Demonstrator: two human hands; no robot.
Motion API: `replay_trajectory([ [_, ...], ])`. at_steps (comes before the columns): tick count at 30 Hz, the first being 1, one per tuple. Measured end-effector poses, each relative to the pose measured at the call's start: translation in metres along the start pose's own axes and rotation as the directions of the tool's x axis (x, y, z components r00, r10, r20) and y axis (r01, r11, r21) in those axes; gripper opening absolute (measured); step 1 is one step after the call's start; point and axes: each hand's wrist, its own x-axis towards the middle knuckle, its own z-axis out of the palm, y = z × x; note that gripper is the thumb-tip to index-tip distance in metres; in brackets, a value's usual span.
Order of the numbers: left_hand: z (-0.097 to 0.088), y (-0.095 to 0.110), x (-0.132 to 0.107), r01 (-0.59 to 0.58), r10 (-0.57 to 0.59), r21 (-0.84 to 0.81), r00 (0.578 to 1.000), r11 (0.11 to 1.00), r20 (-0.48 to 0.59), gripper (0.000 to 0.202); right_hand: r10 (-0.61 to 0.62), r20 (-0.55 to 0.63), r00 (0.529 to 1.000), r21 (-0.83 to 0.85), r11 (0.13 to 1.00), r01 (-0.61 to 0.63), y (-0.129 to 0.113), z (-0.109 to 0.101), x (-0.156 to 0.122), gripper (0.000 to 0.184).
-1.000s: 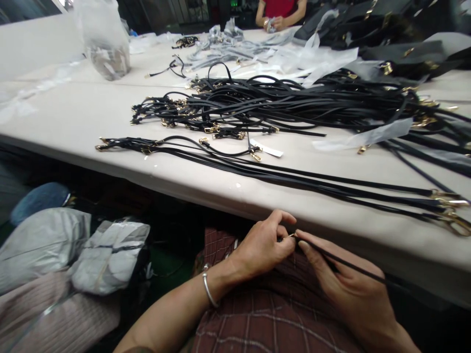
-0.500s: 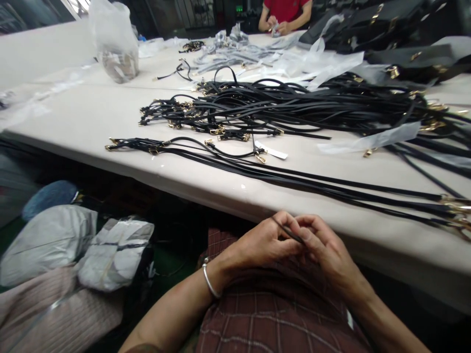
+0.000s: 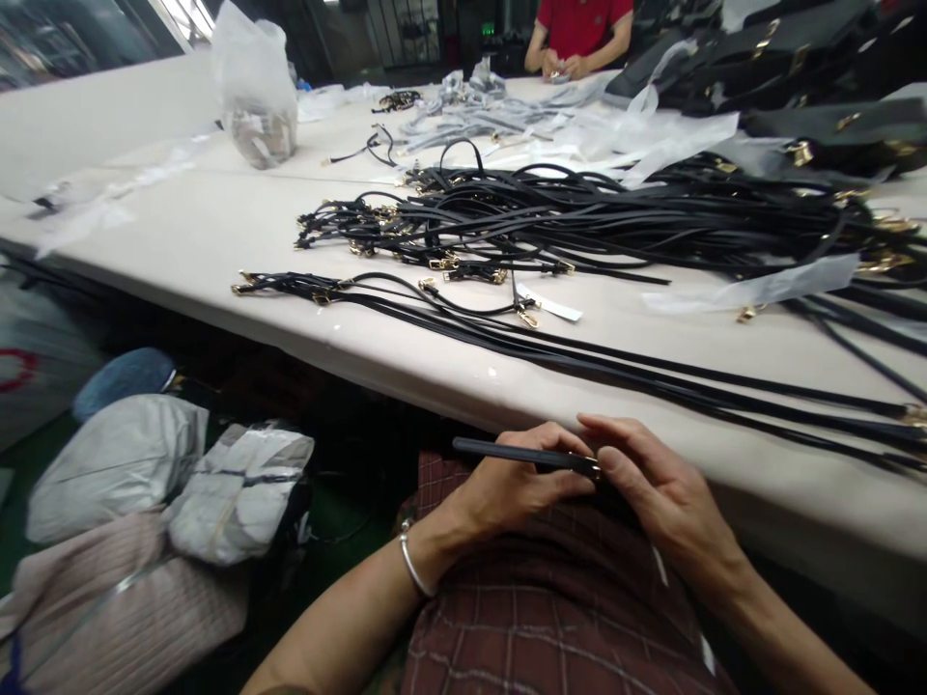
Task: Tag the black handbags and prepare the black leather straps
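In front of my lap, my left hand grips a black strap between thumb and fingers. The strap's free end sticks out to the left over the back of that hand. A small gold buckle shows on the strap between the two hands. My right hand meets it there, thumb pressed at the buckle end and fingers curled behind; the rest of its hold is hidden. Just beyond, near the table edge, lie several long black straps with gold fittings.
A large heap of black straps spreads over the pale table. Behind it are clear plastic wrappings and black bags. A plastic bag stands at the left rear. A co-worker handles something across the table. Wrapped bundles lie below left.
The strap's end has come into sight, now pointing left over my left hand, and the gold buckle shows. My right fingers have spread somewhat. The view has shifted slightly left.
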Motion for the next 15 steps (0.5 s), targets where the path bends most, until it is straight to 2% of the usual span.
replay_trajectory([
  [2, -0.002, -0.001, 0.0, -0.066, 0.066, -0.009, 0.998, 0.998, -0.003, 0.023, -0.151, 0.085, 0.985, -0.015, 0.988, 0.152, -0.02, -0.001, 0.012, 0.033],
  [4, -0.003, -0.001, 0.0, -0.123, 0.124, 0.02, 0.991, 0.992, -0.043, 0.031, -0.224, 0.223, 0.949, 0.068, 0.974, 0.214, -0.04, 0.002, 0.023, 0.033],
  [6, -0.004, -0.001, -0.001, -0.147, 0.153, 0.078, 0.986, 0.986, -0.071, 0.036, -0.229, 0.359, 0.905, 0.173, 0.969, 0.177, -0.057, 0.008, 0.03, 0.035],
  [8, -0.005, -0.002, -0.003, -0.111, 0.121, 0.131, 0.99, 0.985, -0.074, 0.032, -0.182, 0.426, 0.886, 0.256, 0.964, 0.074, -0.068, 0.012, 0.033, 0.035],
  [11, -0.009, -0.008, -0.009, -0.037, 0.052, 0.107, 0.989, 0.994, -0.142, 0.028, -0.09, 0.367, 0.926, 0.259, 0.966, -0.009, -0.069, 0.008, 0.035, 0.037],
  [13, -0.012, -0.012, -0.013, -0.07, 0.083, 0.072, 0.977, 0.995, -0.197, 0.029, -0.044, 0.271, 0.962, 0.167, 0.986, -0.002, -0.062, -0.001, 0.036, 0.044],
  [15, -0.015, -0.015, -0.015, -0.109, 0.126, 0.085, 0.965, 0.99, -0.228, 0.029, 0.006, 0.225, 0.974, 0.057, 0.998, -0.019, -0.052, -0.011, 0.035, 0.048],
])
